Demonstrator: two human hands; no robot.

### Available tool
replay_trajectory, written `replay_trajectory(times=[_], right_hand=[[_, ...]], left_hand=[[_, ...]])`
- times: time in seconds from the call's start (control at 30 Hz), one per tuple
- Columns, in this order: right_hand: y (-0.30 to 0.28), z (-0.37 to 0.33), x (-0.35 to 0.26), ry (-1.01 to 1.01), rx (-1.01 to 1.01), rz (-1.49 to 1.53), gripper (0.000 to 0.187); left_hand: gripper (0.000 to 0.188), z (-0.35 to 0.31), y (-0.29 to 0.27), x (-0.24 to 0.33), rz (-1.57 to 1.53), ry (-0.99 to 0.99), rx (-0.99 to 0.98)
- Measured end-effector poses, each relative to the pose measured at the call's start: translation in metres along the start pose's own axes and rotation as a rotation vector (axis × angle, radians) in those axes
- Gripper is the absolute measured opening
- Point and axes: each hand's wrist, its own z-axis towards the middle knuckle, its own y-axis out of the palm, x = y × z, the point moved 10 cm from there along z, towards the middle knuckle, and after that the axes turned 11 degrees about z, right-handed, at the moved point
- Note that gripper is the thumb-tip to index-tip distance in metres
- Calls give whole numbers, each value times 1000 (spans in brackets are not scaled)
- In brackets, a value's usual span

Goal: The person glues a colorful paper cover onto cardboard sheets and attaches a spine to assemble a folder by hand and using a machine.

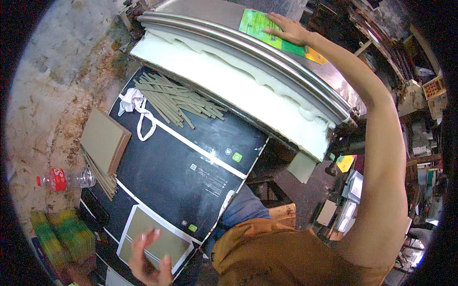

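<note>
My right hand (pixel 290 29) lies on a green and yellow printed sheet (pixel 255 23), fingers stretched out. That sheet rests on the metal surface behind a long steel roller (pixel 248 43); part of it is hidden under the hand. At the lower left, my left hand (pixel 150 260) hovers over or touches a grey board (pixel 164 236) framed by a white margin; which of the two I cannot tell. Its fingers are curved and apart, with nothing between them. A black tabletop (pixel 167 164) with white stripes lies under the board.
A trough of white paste-like material (pixel 229 88) runs along the roller. On the tabletop are loose grey strips (pixel 176 97), a white cloth (pixel 132 101) and a stack of grey boards (pixel 105 138). A plastic bottle (pixel 67 179) and printed stacks (pixel 64 238) stand at the left.
</note>
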Motion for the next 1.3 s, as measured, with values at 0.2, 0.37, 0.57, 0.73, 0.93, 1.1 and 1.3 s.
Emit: replay_trajectory(times=[0.2,0.37,0.57,0.73,0.93,1.1,1.3], right_hand=[[-2,-41,-30,-275,-13,79,85],[-13,-56,-66,-348,-44,148,80],[-11,-61,-69,-440,-63,166,79],[-5,-65,-61,-399,-84,157,80],[-13,-53,-48,-289,-134,515,77],[-67,11,-42,-159,-106,700,65],[-67,6,-318,-673,-105,-430,67]], left_hand=[[25,188,154,39,-485,-83,-31],[40,250,291,42,-407,-151,-121],[41,254,338,51,-461,-188,-49],[32,249,362,54,-513,-283,-123],[32,247,353,63,-538,-399,-221],[32,233,321,63,-647,-382,-203],[29,169,243,13,-605,-404,-89]])
